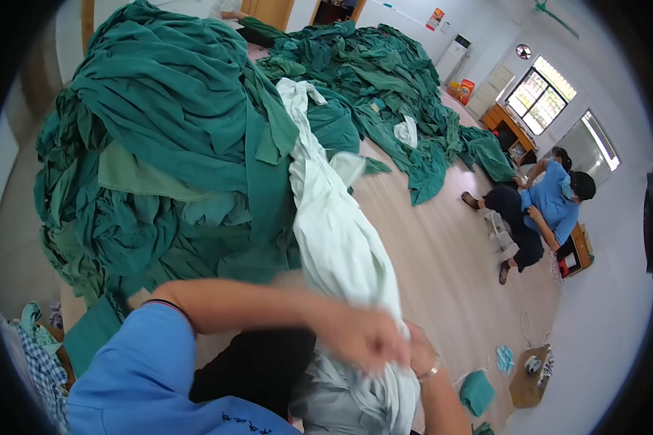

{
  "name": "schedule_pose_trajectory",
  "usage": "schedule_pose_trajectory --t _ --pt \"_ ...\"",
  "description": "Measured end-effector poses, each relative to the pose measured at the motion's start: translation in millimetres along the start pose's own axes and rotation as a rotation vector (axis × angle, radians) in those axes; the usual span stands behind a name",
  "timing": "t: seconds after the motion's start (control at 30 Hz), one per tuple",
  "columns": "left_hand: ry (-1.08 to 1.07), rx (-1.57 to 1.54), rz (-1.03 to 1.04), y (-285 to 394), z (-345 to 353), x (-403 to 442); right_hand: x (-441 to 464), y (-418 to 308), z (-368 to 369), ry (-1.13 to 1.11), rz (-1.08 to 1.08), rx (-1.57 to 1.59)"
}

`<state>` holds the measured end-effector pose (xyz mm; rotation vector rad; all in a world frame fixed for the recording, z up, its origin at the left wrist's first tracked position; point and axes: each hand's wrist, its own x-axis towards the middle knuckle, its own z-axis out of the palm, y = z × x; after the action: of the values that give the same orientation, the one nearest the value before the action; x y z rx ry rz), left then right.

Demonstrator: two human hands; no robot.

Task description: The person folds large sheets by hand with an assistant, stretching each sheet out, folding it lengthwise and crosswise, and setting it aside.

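The long, pale mint-white fabric cloth [337,225] runs from the right side of the near green heap down to the person's hands and lap, where it gathers in loose folds. The right hand [422,351], with a bracelet [433,367] at its wrist, is closed on the cloth's right edge. The left hand [377,342] is curled just beside it, over the cloth (motion blurs it, so I cannot tell whether it grips anything). To the left rises the tall heap of crumpled dark green fabric [167,94]; at its near left lies blue-and-white checked cloth [43,377]. Beyond, a second, wide heap of green fabric [384,72] spreads over the pale wooden floor [406,217], with a small white cloth [406,131] on it. At the far right sits another person in a blue top [551,199]. Near right, a green fabric bundle [477,393] lies on the floor beside a tan box [527,377]
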<state>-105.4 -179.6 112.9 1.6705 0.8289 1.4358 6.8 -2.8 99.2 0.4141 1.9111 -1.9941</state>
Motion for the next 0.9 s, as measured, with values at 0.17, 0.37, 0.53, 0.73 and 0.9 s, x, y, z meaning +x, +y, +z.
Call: schedule_pose_trajectory --t 0.17,0.37,0.53,0.73,0.9 --pt "0.668 1.165 -0.315 -25.8 -140.1 -66.1 -114.7 -2.9 -7.4 0.091 -0.028 -0.084" --pt "0.269 1.663 -0.821 -112.8 -170.5 -89.8 -255.8 -55.9 29.7 0.259 -0.377 -0.924" --pt "0.041 1.334 -0.955 -195.8 -169.2 -70.6 -323.3 -53.8 38.1 1.22 -0.347 -0.693" --pt "1.345 1.514 -0.466 27.7 -232.3 -3.4 -297.8 -49.0 -135.9 1.453 -0.266 -1.08" --pt "1.52 1.672 -0.058 156.3 -256.9 -38.3 -197.6 7.4 -155.4 1.279 -0.183 -0.825"
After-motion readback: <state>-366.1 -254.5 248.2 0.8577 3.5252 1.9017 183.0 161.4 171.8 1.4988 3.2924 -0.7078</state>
